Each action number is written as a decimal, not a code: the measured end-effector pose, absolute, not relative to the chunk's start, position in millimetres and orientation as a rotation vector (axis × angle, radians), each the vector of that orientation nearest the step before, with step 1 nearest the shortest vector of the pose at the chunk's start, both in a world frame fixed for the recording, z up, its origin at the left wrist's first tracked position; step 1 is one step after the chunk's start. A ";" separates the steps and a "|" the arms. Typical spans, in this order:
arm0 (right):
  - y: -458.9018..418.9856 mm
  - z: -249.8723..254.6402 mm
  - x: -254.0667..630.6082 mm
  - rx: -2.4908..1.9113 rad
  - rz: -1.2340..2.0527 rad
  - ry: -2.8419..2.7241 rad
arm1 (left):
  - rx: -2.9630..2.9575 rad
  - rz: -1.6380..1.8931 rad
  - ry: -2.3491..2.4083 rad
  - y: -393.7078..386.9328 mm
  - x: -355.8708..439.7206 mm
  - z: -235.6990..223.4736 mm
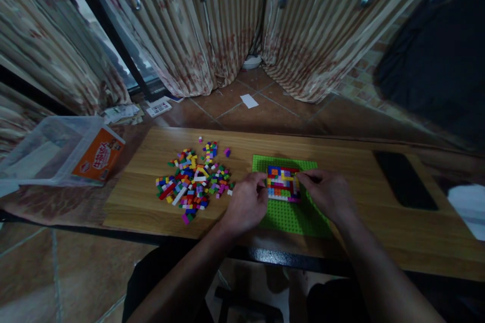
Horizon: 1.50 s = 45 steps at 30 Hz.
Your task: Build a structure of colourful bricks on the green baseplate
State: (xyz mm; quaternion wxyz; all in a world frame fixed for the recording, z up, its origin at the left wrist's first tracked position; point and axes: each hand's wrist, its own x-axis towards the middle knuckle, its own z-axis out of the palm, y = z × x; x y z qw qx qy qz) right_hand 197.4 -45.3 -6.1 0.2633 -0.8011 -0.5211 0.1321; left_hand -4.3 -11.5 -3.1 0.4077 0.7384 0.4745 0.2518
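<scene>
A green studded baseplate (288, 222) lies on the wooden table, bearing a low, many-coloured structure of toy building bricks (280, 193). At the left edge of this structure is my left hand (248, 203), its fingers curled and closed; whatever they may hold is hidden. My right hand (329, 194) is at the right edge, thumb and forefinger pinched beside a yellow brick in the upper part. Whether that brick is between the fingertips is too small to tell. Left of the baseplate spreads a pile of loose bricks (193, 179) in mixed colours.
The wooden table (132, 197) has a black phone-like slab (405, 180) on its right part. White paper (468, 207) lies at the right end. A clear plastic box (49, 149) with an orange label stands at the left. Patterned curtains (227, 25) hang behind.
</scene>
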 end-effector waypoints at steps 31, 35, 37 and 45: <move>-39.9 -15.4 190.7 -2.142 0.474 -1.315 | 1.994 0.518 1.144 -13.6 1.3 -16.3; -39.3 -16.4 189.4 -2.134 0.460 -1.293 | 1.998 0.500 1.128 -13.6 0.4 -14.9; -38.9 -18.0 189.3 -2.133 0.468 -1.264 | 2.007 0.498 1.122 -13.7 0.0 -14.8; -38.4 -22.0 187.0 -2.096 0.479 -1.181 | 2.011 0.494 1.131 -14.5 0.1 -13.6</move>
